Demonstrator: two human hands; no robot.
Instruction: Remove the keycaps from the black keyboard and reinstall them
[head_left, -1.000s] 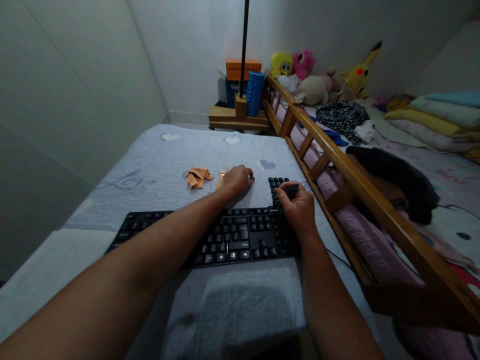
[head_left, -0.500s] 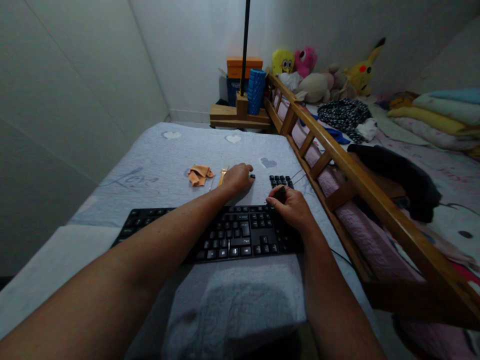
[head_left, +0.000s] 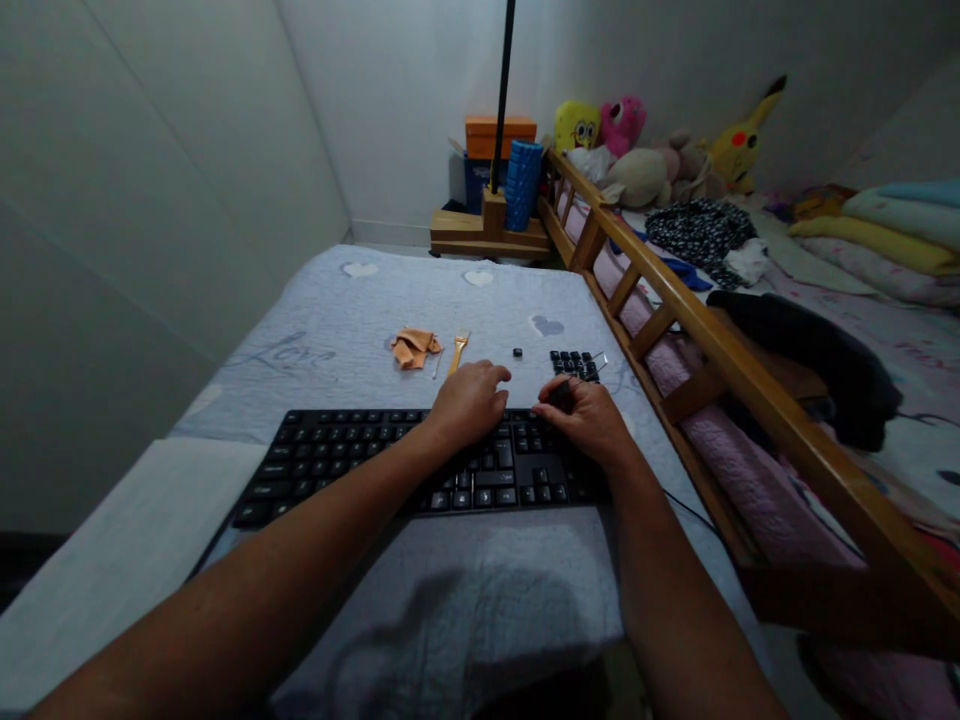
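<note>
The black keyboard (head_left: 330, 450) lies on a pale quilted cover (head_left: 510, 560). Over its far part, the left hand (head_left: 471, 402) has parted fingers; the right hand's (head_left: 589, 415) grip is closed around a dark-handled wire tool (head_left: 560, 396). Beyond lie grouped keycaps (head_left: 576, 366), 1 separate keycap (head_left: 517, 353), a brush (head_left: 458, 352) and an orange cloth (head_left: 415, 348).

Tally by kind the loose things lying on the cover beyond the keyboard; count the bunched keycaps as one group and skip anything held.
Orange cloth: 1
Brush: 1
Thin white stick: 1
Separate keycap: 1
Keycap group: 1
Total: 5
Skipped: the black tool in the right hand.
</note>
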